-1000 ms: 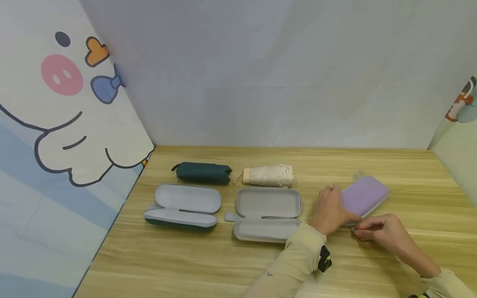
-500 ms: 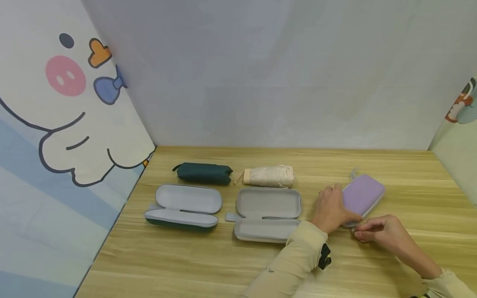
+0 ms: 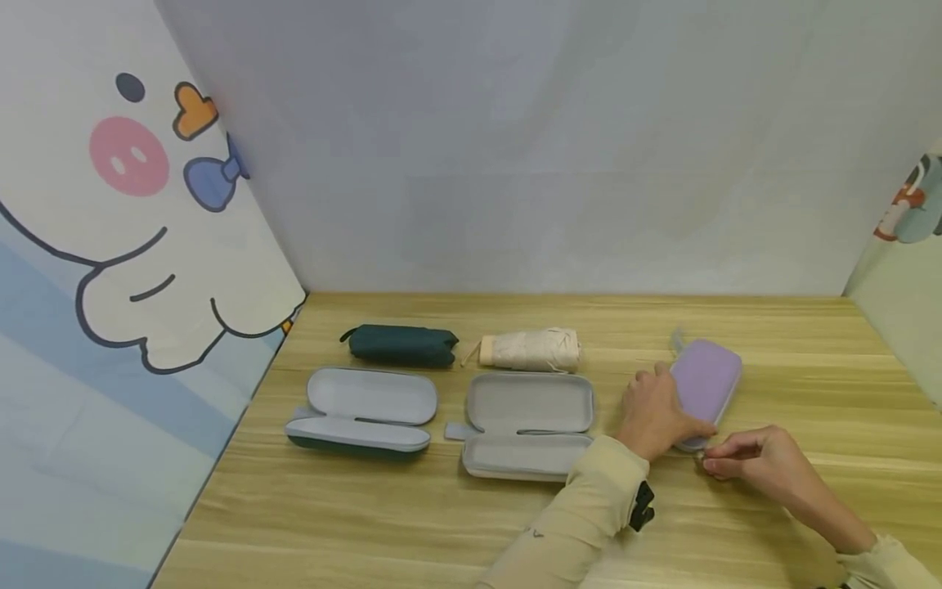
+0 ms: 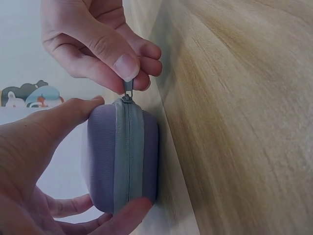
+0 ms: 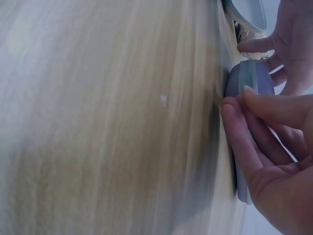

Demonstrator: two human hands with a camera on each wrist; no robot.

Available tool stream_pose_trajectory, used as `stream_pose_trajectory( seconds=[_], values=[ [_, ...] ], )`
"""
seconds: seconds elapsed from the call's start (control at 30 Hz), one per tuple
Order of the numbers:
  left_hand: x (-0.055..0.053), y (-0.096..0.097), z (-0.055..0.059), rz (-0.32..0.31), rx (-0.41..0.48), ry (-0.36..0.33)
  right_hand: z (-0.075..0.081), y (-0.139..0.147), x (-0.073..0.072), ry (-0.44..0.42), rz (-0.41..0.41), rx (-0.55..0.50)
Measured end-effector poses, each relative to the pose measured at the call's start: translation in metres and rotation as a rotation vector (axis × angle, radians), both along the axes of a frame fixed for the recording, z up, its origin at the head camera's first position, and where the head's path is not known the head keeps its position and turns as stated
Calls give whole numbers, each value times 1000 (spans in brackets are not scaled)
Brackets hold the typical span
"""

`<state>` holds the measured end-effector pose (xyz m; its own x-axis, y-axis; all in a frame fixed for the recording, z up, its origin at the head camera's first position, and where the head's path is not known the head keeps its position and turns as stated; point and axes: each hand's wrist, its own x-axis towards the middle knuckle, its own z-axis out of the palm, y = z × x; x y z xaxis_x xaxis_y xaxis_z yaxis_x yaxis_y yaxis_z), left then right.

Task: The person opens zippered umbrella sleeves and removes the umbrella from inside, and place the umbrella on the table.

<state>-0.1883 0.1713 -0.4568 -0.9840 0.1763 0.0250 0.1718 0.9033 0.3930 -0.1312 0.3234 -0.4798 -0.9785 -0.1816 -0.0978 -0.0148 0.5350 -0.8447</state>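
Note:
A purple zip-up hard case (image 3: 706, 380) lies on the table at the right, its pale grey zip band (image 4: 129, 156) running round the side. My left hand (image 3: 653, 415) grips the case, thumb on its lid and fingers round the opposite side. With thumb and forefinger, my right hand (image 3: 769, 468) pinches the grey zip pull (image 4: 128, 87) at the near corner. Below the slider, the zip's teeth are joined in the left wrist view. A grey loop strap (image 3: 678, 338) sticks out at the case's far end.
Two unzipped cases lie spread on the table: a dark green one (image 3: 353, 446) with pale lining, and a beige one (image 3: 530, 401) right beside my left forearm. Behind them lie a folded dark green umbrella (image 3: 402, 345) and a folded cream umbrella (image 3: 531, 350).
The purple case has turned counterclockwise, its far end swinging left and its strap with it. Both hands stay nearly in place, the right still pinching the zip pull.

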Motion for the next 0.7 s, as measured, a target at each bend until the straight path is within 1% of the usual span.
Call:
stream_pose_trajectory(
  seconds=[0.1,0.3,0.57,0.7],
  values=[
    [0,1,0,12,-17,0,1,0,0,0,-1,1],
    [-1,2,-2,20,-31,27,1,0,-1,-15,0,-16],
    [-3,3,-6,25,33,51,-3,-7,0,2,-29,0],
    [-4,4,-7,40,48,38,-6,-9,0,18,-30,-2]
  ],
)
